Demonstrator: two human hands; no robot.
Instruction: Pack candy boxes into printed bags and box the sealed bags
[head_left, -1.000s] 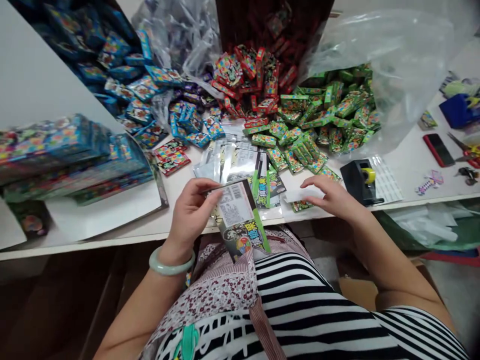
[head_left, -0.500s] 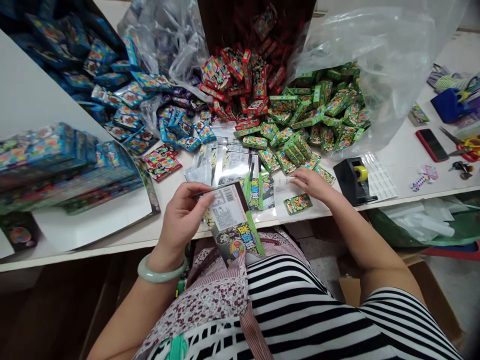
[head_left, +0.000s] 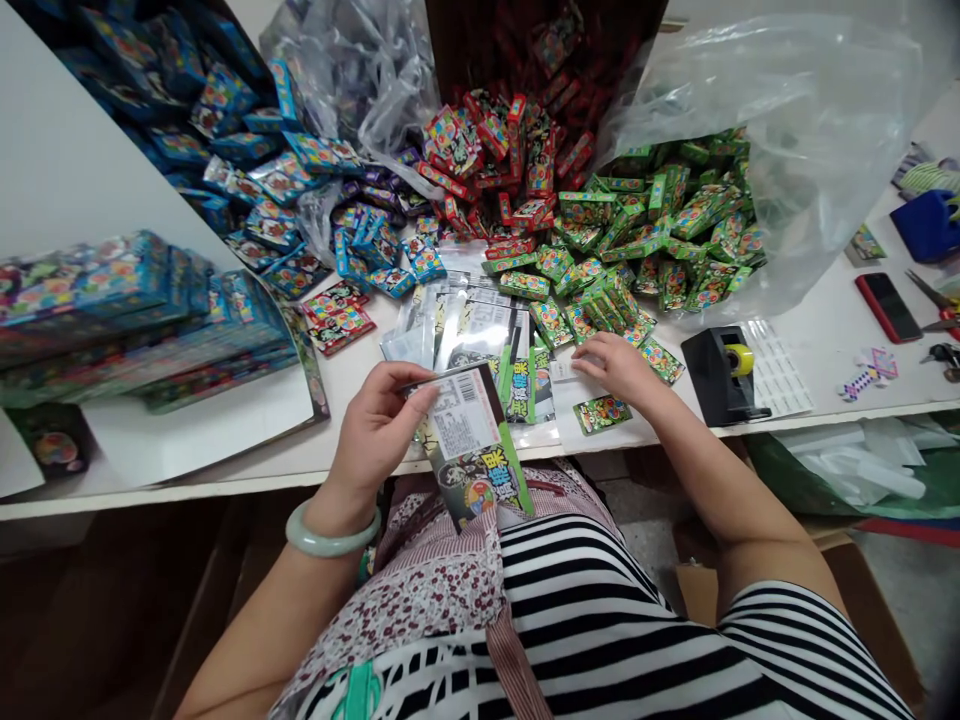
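My left hand (head_left: pixel 382 425) pinches the upper left corner of a dark printed candy pouch (head_left: pixel 476 440), thumb on top. The pouch has a white barcode label and a green edge, and it tilts over my lap at the table's edge. My right hand (head_left: pixel 619 372) rests low over the table with its fingers apart and no object visible in them. Its fingertips are beside a small white slip (head_left: pixel 561 371); I cannot tell if they touch it. Just below lies a single green candy box (head_left: pixel 602 414). Similar pouches in clear plastic (head_left: pixel 472 335) lie stacked between my hands.
Heaps of blue boxes (head_left: pixel 262 190), red boxes (head_left: pixel 517 150) and green boxes (head_left: pixel 637 235) spread across the back. Stacked boxes (head_left: pixel 97 290) stand left. To the right are a black tape dispenser (head_left: pixel 716 375), a label sheet (head_left: pixel 776 365), a phone (head_left: pixel 888 307) and scissors (head_left: pixel 934 293).
The whole view has shifted, so most table things appear farther right. My right fingers have drawn back slightly from the white slip. My left hand still holds the pouch.
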